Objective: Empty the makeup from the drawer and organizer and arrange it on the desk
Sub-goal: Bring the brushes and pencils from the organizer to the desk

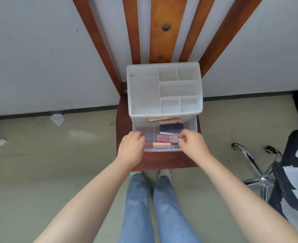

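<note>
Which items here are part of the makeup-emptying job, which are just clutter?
Job:
- white organizer
- clear drawer, pulled open
- pink tubes
- dark blue tube
- left hand
- right hand

Clutter:
- crumpled tissues on floor
- office chair

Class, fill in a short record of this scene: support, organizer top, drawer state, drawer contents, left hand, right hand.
support: wooden chair
organizer top: white organizer, compartments look empty
drawer state: clear drawer pulled open
drawer contents: navy tube, pink tubes, peach tube
left hand: left hand at the drawer's front left corner
right hand: right hand over the drawer's right side, fingers curled
</note>
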`<state>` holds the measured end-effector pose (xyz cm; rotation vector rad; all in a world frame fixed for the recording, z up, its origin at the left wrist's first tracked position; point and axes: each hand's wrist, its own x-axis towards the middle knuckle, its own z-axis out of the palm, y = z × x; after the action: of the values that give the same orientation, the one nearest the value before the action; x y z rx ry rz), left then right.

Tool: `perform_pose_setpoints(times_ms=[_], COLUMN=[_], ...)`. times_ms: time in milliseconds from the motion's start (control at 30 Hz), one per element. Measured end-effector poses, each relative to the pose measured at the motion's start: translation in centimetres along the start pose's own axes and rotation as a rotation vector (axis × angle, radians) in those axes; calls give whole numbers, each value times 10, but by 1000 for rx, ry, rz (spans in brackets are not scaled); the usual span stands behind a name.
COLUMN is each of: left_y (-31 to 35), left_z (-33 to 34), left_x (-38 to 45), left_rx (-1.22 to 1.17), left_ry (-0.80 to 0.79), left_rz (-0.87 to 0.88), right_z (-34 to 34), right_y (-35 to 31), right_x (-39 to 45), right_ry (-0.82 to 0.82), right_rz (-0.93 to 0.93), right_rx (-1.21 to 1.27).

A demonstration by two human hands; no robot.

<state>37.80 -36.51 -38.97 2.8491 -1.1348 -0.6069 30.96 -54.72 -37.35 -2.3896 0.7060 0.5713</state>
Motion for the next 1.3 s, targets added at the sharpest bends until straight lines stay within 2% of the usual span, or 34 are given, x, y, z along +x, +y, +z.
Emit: perform_pose_setpoints(times_ms=[100, 167, 267, 367, 500, 700, 833, 967, 1100, 1167, 1300], left_y=[10, 14, 19, 21, 33, 40, 45, 51, 51, 45, 28], left_z=[1, 6, 12, 18, 20, 13, 12, 17, 7, -3, -20], left_x=[14, 27, 44, 58, 69, 75, 77, 79, 75, 63, 25], left_rx=[-36, -95, -105, -38, 112, 215, 395, 399, 289, 245, 223], left_ry=[-150, -199, -229, -210, -243, -317, -325, -325, -319, -290, -219], left_rz=[-41, -28, 111, 233, 341, 326, 425, 349, 197, 126, 3], right_z=[-7, -4, 0, -1, -6, -18, -17, -16, -16, -15, -3], right_y=[-1, 2, 20, 41, 55, 55, 55, 57, 56, 50, 25], right_x=[33, 48, 51, 49, 51, 54, 55, 58, 56, 54, 51], right_ry=[-31, -66, -51, -5, 108, 148, 170, 147, 100, 52, -145], right_rz=[-282, -364, -410, -416, -584, -653, -683, -673, -645, -605, -529], right_rx=[-235, -390, -499, -458, -360, -292, -255, -236, -221, -253, -432])
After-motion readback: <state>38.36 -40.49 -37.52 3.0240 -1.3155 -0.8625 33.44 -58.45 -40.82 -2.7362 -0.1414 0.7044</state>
